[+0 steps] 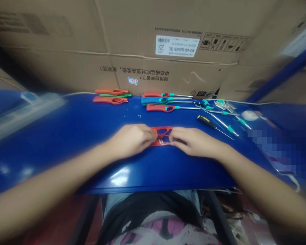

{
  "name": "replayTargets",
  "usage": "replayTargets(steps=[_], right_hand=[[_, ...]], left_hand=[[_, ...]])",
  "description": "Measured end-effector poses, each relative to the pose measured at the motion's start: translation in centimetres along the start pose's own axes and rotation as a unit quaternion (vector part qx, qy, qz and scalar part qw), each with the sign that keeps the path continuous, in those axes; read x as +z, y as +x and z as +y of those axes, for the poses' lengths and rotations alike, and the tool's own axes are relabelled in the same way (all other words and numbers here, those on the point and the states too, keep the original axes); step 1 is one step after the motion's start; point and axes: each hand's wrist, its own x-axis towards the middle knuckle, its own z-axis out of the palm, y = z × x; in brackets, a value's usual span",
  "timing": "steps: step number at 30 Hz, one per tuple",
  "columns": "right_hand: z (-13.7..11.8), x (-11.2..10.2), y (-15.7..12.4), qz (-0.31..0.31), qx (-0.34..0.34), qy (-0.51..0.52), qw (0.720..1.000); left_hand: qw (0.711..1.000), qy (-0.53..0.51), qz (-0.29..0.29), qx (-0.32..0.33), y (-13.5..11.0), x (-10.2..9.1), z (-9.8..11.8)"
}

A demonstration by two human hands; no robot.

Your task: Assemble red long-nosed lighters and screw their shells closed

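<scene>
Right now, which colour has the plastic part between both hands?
Red. The head view shows the plastic part on the blue table.

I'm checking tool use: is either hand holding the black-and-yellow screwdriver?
No, the screwdriver lies on the table while the left hand and right hand grip the red shell.

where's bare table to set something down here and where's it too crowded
Widest bare patch: the blue table left of the left hand, between the orange handles and the near edge. A narrower strip runs between the red shell, held by left and right hand, and the row of lighters behind. Crowded: right rear, around the screwdriver and metal tubes.
</scene>
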Motion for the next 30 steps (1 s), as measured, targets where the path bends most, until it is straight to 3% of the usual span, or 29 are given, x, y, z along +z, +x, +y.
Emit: replayTargets(steps=[7, 21, 26, 30], right_hand=[[0.0, 0.0, 0.0, 0.004, -0.011, -0.004, 1.0], [0.0, -0.1, 0.1, -0.003, -0.012, -0.001, 1.0], [0.0, 0.0, 0.0, 0.0, -0.013, 0.005, 1.0], [0.0, 0.1, 0.0, -0.001, -0.012, 0.0, 1.0]], left_hand=[[0.999, 0.045, -0.007, 0.009, 0.0, 0.0, 0.5], [0.997, 0.055, -0.035, -0.033, 0.2, -0.4, 1.9], [0.999, 0.012, 0.015, -0.037, 0.0, 0.8, 1.3], [0.992, -0.095, 0.064, -0.061, 0.0, 1.7, 0.8]])
